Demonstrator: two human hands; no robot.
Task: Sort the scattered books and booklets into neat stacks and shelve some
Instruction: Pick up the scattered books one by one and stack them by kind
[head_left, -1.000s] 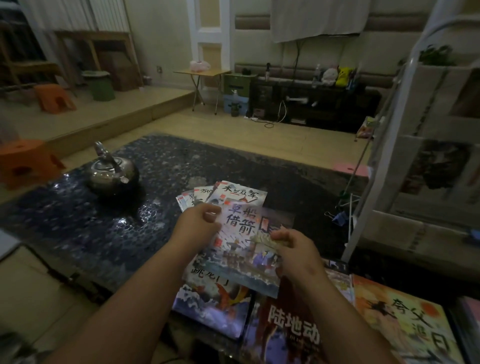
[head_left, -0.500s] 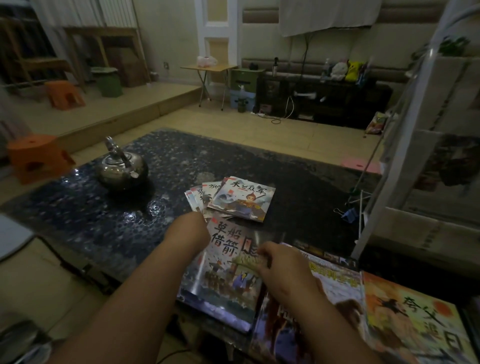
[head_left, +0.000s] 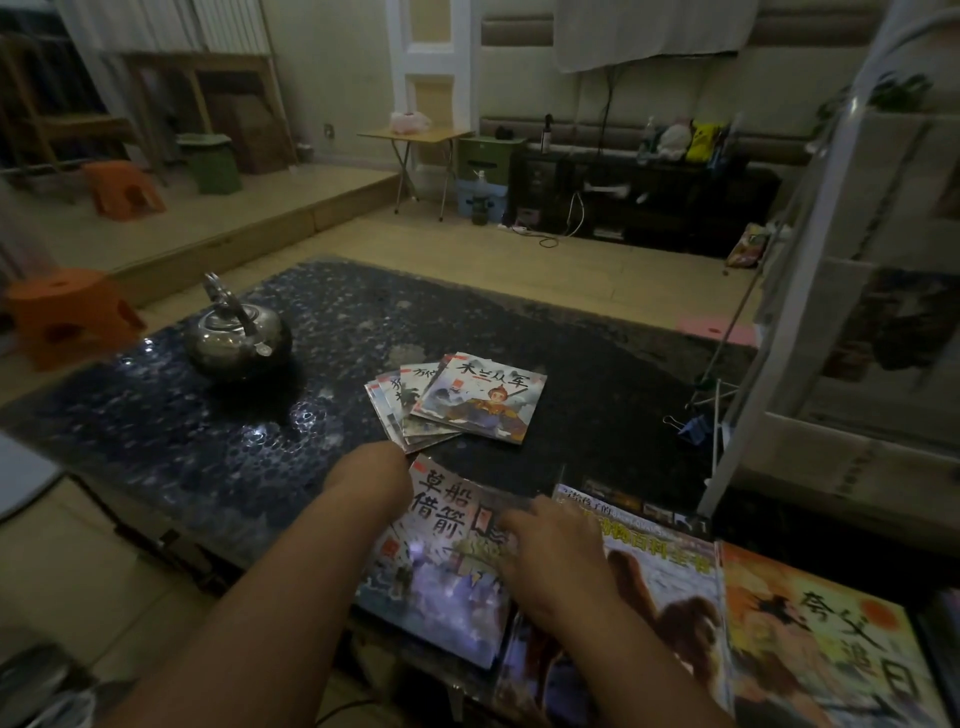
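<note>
Dim room, tile floor. Low dark pebble-pattern table (head_left: 156, 441) fills the mid frame. Steel kettle (head_left: 236, 338) sits on its left part, well apart from the books. White rack (head_left: 769, 332) stands at the right edge, with a blue binder clip (head_left: 693, 428) near its foot. Two orange stools at left: near one (head_left: 67, 317), far one (head_left: 124, 187) on the raised step. Folding table (head_left: 415, 136) and dark cabinet (head_left: 649, 197) along the back wall.

Books:
- Fanned pile of small booklets (head_left: 405, 410) at table centre, illustrated top booklet (head_left: 480, 397) face up and skewed to the right of the rest.
- Large-character booklet (head_left: 441, 561) flat and face up at the near table edge, just below the fan w/o touching it.
- Brown-animal book (head_left: 660, 587) just right of it, partly under the right forearm.
- Orange-cover book (head_left: 821, 639) further right, its left edge overlapping the animal book.

Hands:
- Left hand (head_left: 371, 470) is at the large-character booklet's top-left corner, wrist bent down. Fingers are hidden behind the hand, so can't tell if it's gripping.
- Right hand (head_left: 550, 551) is back-up over the same booklet's right edge, fingers (head_left: 511, 525) reaching left onto the cover. It's motion-blurred and the thumb isn't visible. Contact w/ the cover looks real, but can't tell pinch vs. flat rest.
</note>
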